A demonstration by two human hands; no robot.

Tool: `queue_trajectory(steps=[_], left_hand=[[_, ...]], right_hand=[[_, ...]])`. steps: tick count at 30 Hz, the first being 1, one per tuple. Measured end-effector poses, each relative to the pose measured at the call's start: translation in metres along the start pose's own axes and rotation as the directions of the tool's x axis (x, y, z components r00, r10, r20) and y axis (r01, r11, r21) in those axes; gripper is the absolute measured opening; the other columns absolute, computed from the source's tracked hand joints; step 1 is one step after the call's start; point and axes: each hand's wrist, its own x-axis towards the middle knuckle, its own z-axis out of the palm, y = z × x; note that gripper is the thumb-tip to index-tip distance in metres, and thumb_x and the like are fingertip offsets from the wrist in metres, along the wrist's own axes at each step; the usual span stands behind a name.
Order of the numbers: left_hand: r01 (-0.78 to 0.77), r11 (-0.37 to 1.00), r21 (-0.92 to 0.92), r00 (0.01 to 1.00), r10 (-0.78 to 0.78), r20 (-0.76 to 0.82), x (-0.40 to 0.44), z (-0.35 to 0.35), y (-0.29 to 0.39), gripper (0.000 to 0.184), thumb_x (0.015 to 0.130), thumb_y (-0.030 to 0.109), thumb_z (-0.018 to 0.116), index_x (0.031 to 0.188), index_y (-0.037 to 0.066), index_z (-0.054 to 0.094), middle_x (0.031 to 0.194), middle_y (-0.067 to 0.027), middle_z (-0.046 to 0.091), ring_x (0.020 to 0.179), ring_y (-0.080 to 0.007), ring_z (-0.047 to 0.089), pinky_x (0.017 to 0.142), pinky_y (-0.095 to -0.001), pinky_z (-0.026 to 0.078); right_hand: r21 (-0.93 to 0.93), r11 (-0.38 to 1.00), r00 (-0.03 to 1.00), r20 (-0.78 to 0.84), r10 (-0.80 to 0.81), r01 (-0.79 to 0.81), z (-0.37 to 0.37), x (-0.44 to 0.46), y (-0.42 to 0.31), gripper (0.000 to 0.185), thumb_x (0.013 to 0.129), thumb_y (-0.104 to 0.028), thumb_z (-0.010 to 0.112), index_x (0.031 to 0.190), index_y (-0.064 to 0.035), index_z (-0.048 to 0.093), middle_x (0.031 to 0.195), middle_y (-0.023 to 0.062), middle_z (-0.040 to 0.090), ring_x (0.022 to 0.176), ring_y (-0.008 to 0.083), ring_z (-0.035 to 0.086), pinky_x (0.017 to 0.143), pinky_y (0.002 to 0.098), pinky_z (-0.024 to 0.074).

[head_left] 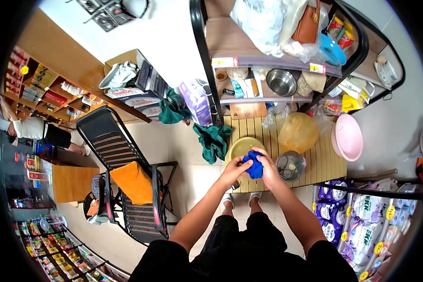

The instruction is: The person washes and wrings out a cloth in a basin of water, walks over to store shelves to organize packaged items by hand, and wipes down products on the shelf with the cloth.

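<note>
A crumpled bright blue cloth is bunched between my two hands, above the front of a slatted wooden table. My left hand has its fingers closed on the left side of the cloth. My right hand grips it from the right, thumb and fingers pressed into the folds. Just behind the cloth sits a yellow-green basin, partly hidden by my hands. To the right of my right hand stands a round metal pot; what lies in it is hard to make out.
A yellowish plastic bag and a pink basin are at the table's right. Shelves with a steel bowl rise behind. Dark green cloth hangs at left. A folding recliner stands left; a person is farther off.
</note>
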Motion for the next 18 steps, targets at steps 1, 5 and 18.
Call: queue_trajectory(steps=[1, 5, 18], left_hand=[[-0.026, 0.999, -0.044, 0.999, 0.027, 0.024, -0.013, -0.001, 0.004, 0.046, 0.097, 0.038, 0.072, 0.127, 0.006, 0.06, 0.116, -0.0054, 0.065, 0.107, -0.0145, 0.063, 0.091, -0.0298, 0.053], [0.025, 0.998, -0.056, 0.987, -0.016, 0.16, -0.076, -0.001, 0.043, 0.042, 0.095, 0.035, 0.076, 0.121, 0.005, 0.062, 0.109, -0.0014, 0.066, 0.104, -0.0121, 0.063, 0.092, -0.0283, 0.051], [-0.451, 0.808, -0.379, 0.891, 0.379, -0.25, -0.22, 0.014, 0.022, 0.039, 0.089, -0.003, 0.067, 0.125, 0.009, 0.057, 0.118, -0.0076, 0.065, 0.11, -0.0208, 0.065, 0.096, -0.037, 0.055]], right_hand=[[0.029, 0.999, 0.996, 0.082, -0.02, 0.018, 0.006, -0.01, -0.012, 0.043, 0.104, -0.019, 0.048, 0.145, -0.0084, 0.052, 0.138, 0.0106, 0.06, 0.13, 0.0201, 0.054, 0.112, 0.033, 0.0391], [-0.047, 0.998, 0.952, 0.303, -0.031, 0.048, 0.038, -0.054, -0.058, 0.051, 0.112, -0.037, 0.042, 0.154, -0.0093, 0.04, 0.144, 0.0106, 0.055, 0.133, 0.0198, 0.051, 0.115, 0.0343, 0.0362], [-0.16, 0.909, 0.837, 0.355, 0.417, -0.385, 0.083, -0.126, -0.06, 0.062, 0.109, -0.054, 0.037, 0.152, -0.0093, 0.04, 0.145, 0.0097, 0.054, 0.133, 0.0226, 0.055, 0.108, 0.0464, 0.0474]])
